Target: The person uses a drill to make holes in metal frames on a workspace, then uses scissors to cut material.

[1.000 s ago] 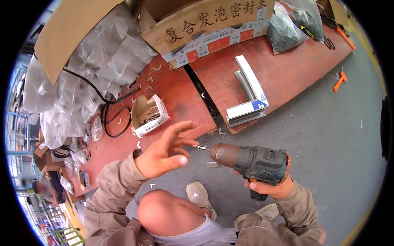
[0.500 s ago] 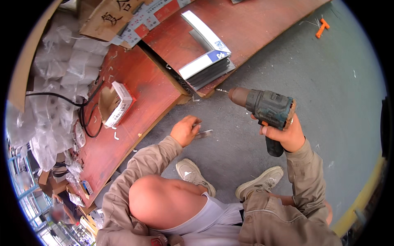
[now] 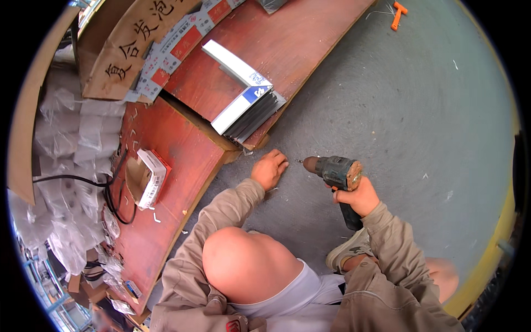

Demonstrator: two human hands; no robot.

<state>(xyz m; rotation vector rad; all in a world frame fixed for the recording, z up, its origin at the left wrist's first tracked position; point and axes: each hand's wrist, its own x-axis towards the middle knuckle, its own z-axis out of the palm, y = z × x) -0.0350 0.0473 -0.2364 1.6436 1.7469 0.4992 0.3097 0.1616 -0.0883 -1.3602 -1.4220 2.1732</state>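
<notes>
My right hand [image 3: 362,196] is wrapped round the grip of a dark green and black cordless drill [image 3: 338,172]. A thin drill bit [image 3: 299,161] points left from its brown chuck, toward my left hand [image 3: 270,169]. That hand is low over the grey floor, just off the edge of the red board, with its fingers curled together. Whatever they may hold is hidden. A small pale metal piece [image 3: 272,190] shows beside the hand, mostly covered. Beyond the hand, a stack of L-shaped corner pieces [image 3: 239,108], white on top and dark at the sides, lies on the red board [image 3: 310,39].
An open white-and-red small box [image 3: 154,180] stands on the near red board [image 3: 182,166], beside a black cable [image 3: 110,196]. Plastic-wrapped white rolls [image 3: 61,149] and a large cardboard box [image 3: 124,63] crowd the left. An orange T-shaped tool [image 3: 397,15] lies on the floor.
The view has shifted. My left hand has moved forward and right, closer to the board's edge. The drill has come lower and left, its bit now near the left hand.
</notes>
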